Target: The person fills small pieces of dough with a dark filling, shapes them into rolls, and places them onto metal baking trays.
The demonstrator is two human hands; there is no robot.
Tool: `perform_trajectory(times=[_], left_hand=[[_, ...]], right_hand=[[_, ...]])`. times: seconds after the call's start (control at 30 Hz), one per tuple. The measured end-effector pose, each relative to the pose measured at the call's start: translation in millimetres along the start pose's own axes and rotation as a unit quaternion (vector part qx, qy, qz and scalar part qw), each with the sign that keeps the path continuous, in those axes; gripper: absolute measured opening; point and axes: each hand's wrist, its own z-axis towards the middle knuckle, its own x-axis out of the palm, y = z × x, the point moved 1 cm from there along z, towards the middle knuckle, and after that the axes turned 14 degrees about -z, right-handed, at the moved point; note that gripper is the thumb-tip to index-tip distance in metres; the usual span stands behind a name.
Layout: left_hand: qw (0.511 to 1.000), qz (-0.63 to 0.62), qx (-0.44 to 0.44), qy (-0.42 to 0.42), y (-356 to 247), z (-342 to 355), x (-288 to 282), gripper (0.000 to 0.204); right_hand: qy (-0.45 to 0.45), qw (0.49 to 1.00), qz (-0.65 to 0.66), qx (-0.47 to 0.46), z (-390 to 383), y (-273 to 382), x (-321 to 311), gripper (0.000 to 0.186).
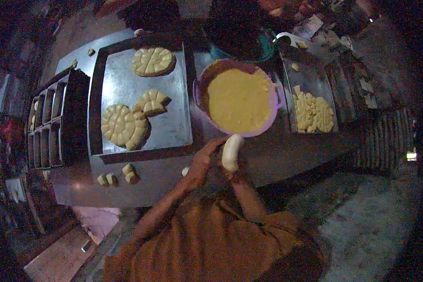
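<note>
In the head view I hold a pale, smooth, curved roll of dough (232, 152) just below the purple bowl (272, 117) of thick yellow mixture (237, 101). My right hand (231, 173) grips its lower end, partly hidden beneath it. My left hand (206, 157) is curled against its left side, its fingertips partly hidden. To the left, a large metal tray (127, 82) bears rounded clusters of shaped dough (124, 124). Small dough pieces (130, 175) lie on the dark work surface (291, 150) to the left of my arms.
A rack of rectangular tins (47, 141) stands at far left. A smaller tray (310, 75) with lumpy dough (312, 115) sits right of the bowl, with darker trays (344, 84) beyond. A teal container (242, 52) is behind the bowl. A corrugated surface (381, 141) is at right.
</note>
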Motion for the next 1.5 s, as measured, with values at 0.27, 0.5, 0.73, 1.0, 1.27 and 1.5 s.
perform_trajectory(times=[0.27, 0.5, 0.73, 1.0, 1.27, 1.5], left_hand=[[0.928, 0.033, -0.165, -0.333, -1.7, -70.5, -97.7, 0.024], [0.892, 0.022, -0.067, -0.446, -8.2, -128.7, -140.5, 0.02], [0.851, -0.029, -0.095, -0.516, -7.4, -134.8, -117.8, 0.019], [0.87, -0.03, -0.116, -0.478, -0.7, -108.1, -112.3, 0.018], [0.9, -0.05, -0.091, -0.423, -14.4, -82.4, -102.4, 0.021], [0.91, -0.328, -0.191, -0.164, -8.2, 0.0, -41.0, 0.051]], right_hand=[[0.04, 0.906, -0.416, -0.066, 182.1, 134.3, -129.3, 0.043], [0.216, 0.577, -0.785, -0.073, 385.3, 82.5, -215.4, 0.037], [0.311, 0.552, -0.756, 0.164, 403.5, 60.0, -184.1, 0.042], [0.401, 0.562, -0.719, 0.085, 391.0, 91.4, -188.2, 0.037], [0.321, 0.852, -0.399, 0.107, 328.4, 127.5, -164.5, 0.037], [0.27, 0.956, -0.119, 0.012, 145.6, 75.3, -39.0, 0.069]])
